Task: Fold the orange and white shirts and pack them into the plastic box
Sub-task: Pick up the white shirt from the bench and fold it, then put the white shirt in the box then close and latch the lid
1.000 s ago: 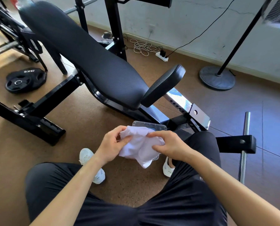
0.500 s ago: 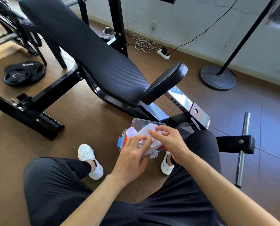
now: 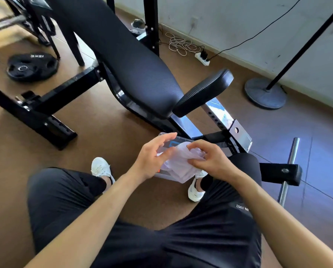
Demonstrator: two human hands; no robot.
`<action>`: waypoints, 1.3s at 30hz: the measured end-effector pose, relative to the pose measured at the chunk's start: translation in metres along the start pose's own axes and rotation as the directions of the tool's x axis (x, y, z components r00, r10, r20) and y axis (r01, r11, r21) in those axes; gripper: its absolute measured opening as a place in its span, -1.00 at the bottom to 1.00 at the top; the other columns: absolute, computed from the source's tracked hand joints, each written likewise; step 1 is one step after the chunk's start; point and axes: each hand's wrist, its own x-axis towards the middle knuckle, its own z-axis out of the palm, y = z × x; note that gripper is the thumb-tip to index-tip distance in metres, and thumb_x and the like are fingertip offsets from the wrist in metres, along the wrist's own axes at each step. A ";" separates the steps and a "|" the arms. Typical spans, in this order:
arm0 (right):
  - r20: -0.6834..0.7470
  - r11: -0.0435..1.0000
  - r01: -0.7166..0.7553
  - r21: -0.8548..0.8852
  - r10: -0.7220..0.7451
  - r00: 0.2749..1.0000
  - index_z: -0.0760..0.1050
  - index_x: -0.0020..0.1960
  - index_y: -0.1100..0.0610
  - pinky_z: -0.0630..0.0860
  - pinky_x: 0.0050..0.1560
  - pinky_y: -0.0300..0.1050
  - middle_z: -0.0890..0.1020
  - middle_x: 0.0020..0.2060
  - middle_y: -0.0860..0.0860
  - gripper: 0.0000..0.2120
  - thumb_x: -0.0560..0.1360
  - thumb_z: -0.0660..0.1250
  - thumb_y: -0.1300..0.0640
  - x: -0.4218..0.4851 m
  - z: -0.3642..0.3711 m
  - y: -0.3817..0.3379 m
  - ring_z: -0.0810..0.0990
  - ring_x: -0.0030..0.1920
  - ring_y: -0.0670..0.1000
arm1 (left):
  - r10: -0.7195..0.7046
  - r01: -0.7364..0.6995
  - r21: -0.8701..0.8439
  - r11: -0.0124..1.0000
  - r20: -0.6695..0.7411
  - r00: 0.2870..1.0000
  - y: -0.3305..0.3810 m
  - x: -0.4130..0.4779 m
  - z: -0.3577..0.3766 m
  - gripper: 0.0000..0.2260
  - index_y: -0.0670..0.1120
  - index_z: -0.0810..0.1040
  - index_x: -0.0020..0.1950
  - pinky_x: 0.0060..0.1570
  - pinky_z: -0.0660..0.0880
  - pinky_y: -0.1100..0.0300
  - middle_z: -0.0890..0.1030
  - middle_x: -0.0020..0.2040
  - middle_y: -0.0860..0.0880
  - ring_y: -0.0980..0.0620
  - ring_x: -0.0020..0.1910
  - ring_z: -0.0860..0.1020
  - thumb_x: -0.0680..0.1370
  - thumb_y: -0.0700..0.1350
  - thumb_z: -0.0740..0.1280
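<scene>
A crumpled white shirt (image 3: 181, 163) bulges out of a clear plastic box (image 3: 178, 139) on the floor between my feet. My right hand (image 3: 210, 159) pinches the shirt's top folds. Hovering at the box's left side, my left hand (image 3: 154, 157) has its fingers spread and curved; its thumb lies against the cloth. A sliver of the orange shirt (image 3: 158, 170) shows under the white one at the box's left edge. Most of the box is hidden by the shirt and my hands.
A black padded weight bench (image 3: 134, 64) stands just beyond the box, its steel frame (image 3: 229, 122) touching the far side. A weight plate (image 3: 32, 66) lies far left, a fan base (image 3: 265, 93) and power strip (image 3: 202, 59) near the wall. My white shoes (image 3: 100, 168) flank the box.
My left hand lifted off the shirt and opened its fingers. The white shirt, earlier held up in both hands, now sits bunched in the box under my right hand.
</scene>
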 end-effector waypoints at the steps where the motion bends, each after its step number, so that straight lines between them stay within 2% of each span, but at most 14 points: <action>1: 0.010 1.000 0.011 0.020 -0.011 1.000 0.55 0.03 -0.19 0.47 -0.01 -0.39 0.62 0.03 -0.10 -0.62 0.43 0.49 0.28 0.001 0.001 -0.002 0.57 0.07 -0.14 | -0.041 0.046 -0.064 0.997 0.078 0.996 0.001 0.003 0.004 -0.56 0.02 0.43 0.49 0.32 0.45 0.27 0.52 0.40 0.12 0.20 0.37 0.46 0.62 0.07 0.32; 3: 0.002 0.996 0.013 0.086 -0.013 1.000 0.60 0.08 -0.03 0.53 -0.05 -0.34 0.63 -0.01 -0.06 -0.70 0.45 0.48 0.30 0.002 0.002 -0.002 0.60 0.02 -0.16 | -0.086 0.114 -0.154 0.981 0.177 0.980 -0.003 0.004 0.013 -0.50 0.03 0.38 0.51 0.28 0.53 0.17 0.52 0.34 0.15 0.17 0.34 0.49 0.59 0.12 0.35; 5: -0.041 0.990 -0.006 0.138 0.012 0.999 0.60 0.13 0.11 0.53 -0.13 -0.34 0.65 -0.11 -0.11 -0.73 0.47 0.46 0.33 0.004 0.004 0.000 0.62 -0.10 -0.21 | -0.103 0.137 -0.197 0.971 0.176 0.979 -0.011 -0.002 0.022 -0.49 0.08 0.38 0.48 0.23 0.56 0.13 0.54 0.28 0.18 0.16 0.29 0.52 0.57 0.14 0.37; 7: -0.060 0.982 -0.035 0.185 0.047 0.997 0.60 0.14 0.13 0.52 -0.19 -0.35 0.65 -0.22 -0.16 -0.74 0.49 0.44 0.34 0.006 0.008 0.006 0.62 -0.20 -0.20 | -0.146 0.182 -0.268 0.946 0.149 0.978 -0.020 -0.010 0.030 -0.55 0.15 0.40 0.43 0.20 0.57 0.15 0.55 0.24 0.19 0.20 0.25 0.54 0.57 0.09 0.40; 11: -0.061 0.964 -0.120 0.237 0.138 0.989 0.61 0.13 0.07 0.59 -0.10 -0.23 0.70 -0.04 -0.05 -0.75 0.50 0.42 0.31 0.021 0.027 0.029 0.66 -0.09 -0.08 | -0.296 0.323 -0.203 0.924 0.151 0.943 -0.049 -0.014 0.041 -0.52 0.16 0.39 0.42 0.19 0.54 0.18 0.54 0.18 0.23 0.22 0.19 0.53 0.53 0.09 0.45; 15: -0.042 0.938 -0.284 0.200 0.297 0.954 0.61 0.07 0.03 0.57 0.02 -0.16 0.67 0.01 0.02 -0.81 0.49 0.45 0.23 0.046 0.056 0.071 0.63 -0.03 -0.06 | -0.480 0.513 -0.070 0.856 0.263 0.837 -0.083 -0.008 0.052 -0.49 -0.01 0.37 0.44 0.07 0.45 0.20 0.55 0.23 0.02 0.05 0.16 0.52 0.55 0.04 0.43; 18: 0.025 0.843 -0.479 0.246 0.488 0.872 0.61 0.02 -0.02 0.63 0.09 0.04 0.66 0.02 0.12 -0.83 0.45 0.51 0.09 0.065 0.078 0.107 0.67 0.03 0.10 | -0.592 0.628 -0.080 0.774 0.262 0.762 -0.110 0.000 0.062 -0.57 -0.04 0.43 0.37 0.03 0.45 0.13 0.57 0.16 -0.03 -0.01 0.12 0.55 0.55 0.01 0.43; 21: 0.157 0.741 -0.598 0.306 0.580 0.799 0.62 0.07 -0.01 0.62 0.14 0.18 0.69 0.01 0.10 -0.72 0.39 0.55 0.04 0.083 0.097 0.138 0.68 0.08 0.18 | -0.676 0.713 -0.154 0.684 0.232 0.699 -0.143 0.015 0.071 -0.59 -0.02 0.48 0.30 0.10 0.55 0.02 0.62 0.13 -0.04 -0.03 0.09 0.59 0.50 0.03 0.47; 23: 0.217 0.688 -0.636 0.349 0.601 0.769 0.60 0.11 0.00 0.64 0.09 0.10 0.71 -0.02 0.07 -0.68 0.39 0.56 0.11 0.097 0.107 0.149 0.69 0.05 0.13 | -0.708 0.744 -0.180 0.643 0.229 0.668 -0.167 0.028 0.077 -0.56 -0.01 0.49 0.30 0.17 0.56 -0.03 0.63 0.15 -0.04 -0.03 0.11 0.60 0.48 0.07 0.49; 25: 0.196 0.674 -0.639 0.371 0.615 0.763 0.60 0.11 -0.03 0.65 0.07 0.02 0.71 -0.02 0.05 -0.67 0.40 0.55 0.20 0.115 0.115 0.170 0.70 0.04 0.11 | -0.725 0.761 -0.177 0.625 0.230 0.649 -0.192 0.043 0.082 -0.54 -0.01 0.48 0.32 0.13 0.57 0.01 0.61 0.15 -0.03 -0.01 0.12 0.59 0.48 0.08 0.49; 28: 0.112 0.654 -0.664 0.363 0.677 0.727 0.55 0.22 -0.06 0.68 0.01 0.03 0.67 0.04 0.05 -0.55 0.38 0.55 0.16 0.150 0.131 0.210 0.70 0.02 0.07 | -0.742 0.773 -0.164 0.613 0.217 0.634 -0.231 0.070 0.090 -0.58 -0.01 0.45 0.34 -0.05 0.50 0.20 0.53 0.08 0.04 0.01 0.09 0.54 0.53 0.03 0.46; 32: -0.067 0.657 -0.684 0.317 0.735 0.675 0.48 0.29 -0.03 0.56 -0.03 -0.18 0.53 0.02 -0.10 -0.52 0.43 0.53 0.14 0.195 0.150 0.261 0.55 -0.10 -0.18 | -0.749 0.764 -0.036 0.644 0.173 0.640 -0.287 0.095 0.113 -0.60 -0.02 0.46 0.35 -0.10 0.53 0.19 0.59 0.15 -0.04 -0.07 0.08 0.59 0.55 -0.01 0.43; 36: -0.163 0.663 -0.681 0.313 0.743 0.649 0.50 0.22 0.02 0.62 0.03 -0.11 0.59 0.05 -0.04 -0.59 0.43 0.53 0.16 0.228 0.172 0.318 0.61 -0.01 -0.02 | -0.772 0.775 0.035 0.631 0.118 0.624 -0.334 0.118 0.137 -0.72 0.05 0.46 0.24 0.09 0.58 0.04 0.61 0.13 0.02 -0.01 0.06 0.59 0.57 0.06 0.39; 39: -0.177 0.684 -0.674 0.278 0.726 0.664 0.51 0.09 0.04 0.60 -0.05 -0.19 0.61 -0.01 -0.03 -0.73 0.45 0.49 0.21 0.240 0.190 0.359 0.60 -0.04 -0.03 | -0.762 0.770 0.033 0.637 0.173 0.624 -0.366 0.127 0.151 -0.69 0.04 0.46 0.29 0.15 0.50 0.12 0.58 0.17 0.05 0.03 0.12 0.55 0.58 0.03 0.39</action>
